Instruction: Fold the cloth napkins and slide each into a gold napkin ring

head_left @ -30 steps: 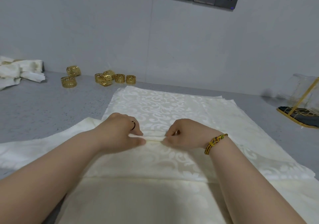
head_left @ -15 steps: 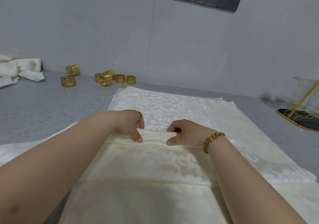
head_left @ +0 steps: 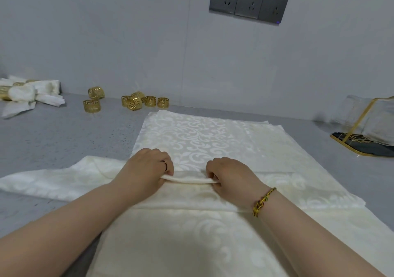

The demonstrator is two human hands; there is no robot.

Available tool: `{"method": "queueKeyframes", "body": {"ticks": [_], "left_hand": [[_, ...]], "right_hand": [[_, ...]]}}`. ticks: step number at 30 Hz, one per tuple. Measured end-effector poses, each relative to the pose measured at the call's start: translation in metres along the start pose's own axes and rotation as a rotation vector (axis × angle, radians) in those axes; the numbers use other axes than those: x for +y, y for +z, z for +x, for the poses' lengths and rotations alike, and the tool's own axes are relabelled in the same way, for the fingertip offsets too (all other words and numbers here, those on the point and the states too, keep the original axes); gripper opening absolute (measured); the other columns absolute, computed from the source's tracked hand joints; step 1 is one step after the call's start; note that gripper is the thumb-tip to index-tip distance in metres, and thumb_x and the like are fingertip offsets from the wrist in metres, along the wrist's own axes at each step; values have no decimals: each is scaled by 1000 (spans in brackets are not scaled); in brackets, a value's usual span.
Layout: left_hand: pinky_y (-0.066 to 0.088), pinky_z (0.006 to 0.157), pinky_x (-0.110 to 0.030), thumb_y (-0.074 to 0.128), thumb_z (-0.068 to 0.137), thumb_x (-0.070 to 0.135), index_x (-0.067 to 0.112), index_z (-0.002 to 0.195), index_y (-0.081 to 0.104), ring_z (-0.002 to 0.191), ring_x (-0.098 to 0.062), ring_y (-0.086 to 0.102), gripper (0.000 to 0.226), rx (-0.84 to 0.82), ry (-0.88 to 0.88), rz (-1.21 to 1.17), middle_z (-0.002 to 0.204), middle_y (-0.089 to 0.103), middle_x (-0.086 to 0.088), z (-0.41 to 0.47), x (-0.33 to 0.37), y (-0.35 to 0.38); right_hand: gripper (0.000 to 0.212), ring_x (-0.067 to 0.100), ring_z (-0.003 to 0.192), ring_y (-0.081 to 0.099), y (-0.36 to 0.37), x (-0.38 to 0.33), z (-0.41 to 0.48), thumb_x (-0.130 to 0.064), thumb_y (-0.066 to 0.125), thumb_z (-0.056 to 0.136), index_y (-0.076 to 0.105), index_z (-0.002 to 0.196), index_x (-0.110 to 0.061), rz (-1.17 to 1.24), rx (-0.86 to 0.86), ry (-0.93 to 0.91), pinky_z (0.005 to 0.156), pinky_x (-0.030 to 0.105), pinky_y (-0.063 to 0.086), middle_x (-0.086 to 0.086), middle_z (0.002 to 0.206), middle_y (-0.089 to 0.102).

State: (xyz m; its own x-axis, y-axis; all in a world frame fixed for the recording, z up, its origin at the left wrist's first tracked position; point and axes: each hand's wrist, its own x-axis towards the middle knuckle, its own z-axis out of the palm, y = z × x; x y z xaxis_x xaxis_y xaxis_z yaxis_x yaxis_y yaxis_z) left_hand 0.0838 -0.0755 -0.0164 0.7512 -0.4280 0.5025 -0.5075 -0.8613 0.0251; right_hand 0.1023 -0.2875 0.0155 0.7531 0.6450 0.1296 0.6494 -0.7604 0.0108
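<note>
A cream damask napkin (head_left: 198, 140) lies flat on the grey counter in front of me, on top of other cream napkins. My left hand (head_left: 147, 168) and my right hand (head_left: 230, 176) pinch a raised pleat (head_left: 187, 179) across the napkin's middle, one hand at each end of the fold. Several gold napkin rings (head_left: 136, 102) lie loose at the back near the wall. At the far left lie finished napkins (head_left: 27, 94) inside gold rings.
Another cream napkin (head_left: 53, 180) spreads out to the left under my left forearm. A gold wire holder with clear plastic (head_left: 366, 127) stands at the right edge. Grey wall sockets (head_left: 249, 0) sit above on the wall.
Both hands have drawn the pinched fold slightly toward me and apart, stretching the pleat into a longer, flatter ridge. The view has shifted a little to the right.
</note>
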Motion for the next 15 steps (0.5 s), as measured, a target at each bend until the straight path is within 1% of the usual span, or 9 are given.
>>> {"method": "queueKeyframes", "body": {"ticks": [2,3,5,6,7,9,11,13,15], "left_hand": [[31,63,-5,79,48,9,25,61,67,58,-4,59,24,-60,-16,-57,69,64,17,-3,4,-9],[29,68,-3,68,62,12,24,72,71,69,-6,62,16,-90,-40,-86,79,64,18,-3,6,-14],[27,74,1,51,86,22,27,98,69,95,-1,52,22,-198,-132,-168,100,55,22,-7,4,-18],[27,76,1,51,91,28,31,98,67,99,2,47,18,-275,-190,-246,103,51,24,-8,2,-19],[29,76,0,52,91,33,34,89,65,97,2,46,14,-329,-235,-317,103,50,24,-9,2,-22],[34,69,-7,51,91,36,28,72,61,86,-2,50,23,-365,-336,-423,101,53,18,-6,1,-20],[35,66,-6,55,90,31,23,78,64,81,-1,51,17,-381,-408,-437,101,52,17,-1,-1,-18],[34,69,-2,63,86,24,31,75,62,88,1,49,13,-419,-420,-453,102,47,20,5,-3,-20],[34,74,-5,67,82,21,34,75,56,98,-3,48,19,-500,-421,-462,101,48,17,11,-7,-23]], "right_hand": [[19,13,85,36,2,1,-4,-7,43,86,53,101,-12,46,-44,2,66,24,26,-3,91,44],[17,13,85,38,2,2,-7,-8,44,86,53,99,-14,93,-65,2,67,23,27,-4,91,44],[8,13,86,42,-1,4,-12,-15,49,88,54,93,-18,231,-92,25,67,20,32,-2,91,47],[7,11,85,44,-4,5,-14,-20,52,89,58,92,-18,303,-101,47,68,18,34,-2,91,49],[12,10,84,46,-6,7,-16,-23,53,90,62,94,-16,366,-111,73,70,14,35,-1,92,52],[20,7,80,48,-6,11,-16,-23,52,92,66,97,-10,459,-127,126,69,7,36,-3,93,53],[14,3,72,46,-6,11,-13,-18,56,89,66,93,-10,515,-116,156,66,6,36,-7,88,48],[3,1,68,43,-6,11,-8,-16,62,85,62,87,-15,539,-128,183,63,4,36,-10,85,40],[12,0,67,41,-8,11,-3,-17,65,83,55,89,-17,543,-175,209,59,2,36,-11,86,38]]}}
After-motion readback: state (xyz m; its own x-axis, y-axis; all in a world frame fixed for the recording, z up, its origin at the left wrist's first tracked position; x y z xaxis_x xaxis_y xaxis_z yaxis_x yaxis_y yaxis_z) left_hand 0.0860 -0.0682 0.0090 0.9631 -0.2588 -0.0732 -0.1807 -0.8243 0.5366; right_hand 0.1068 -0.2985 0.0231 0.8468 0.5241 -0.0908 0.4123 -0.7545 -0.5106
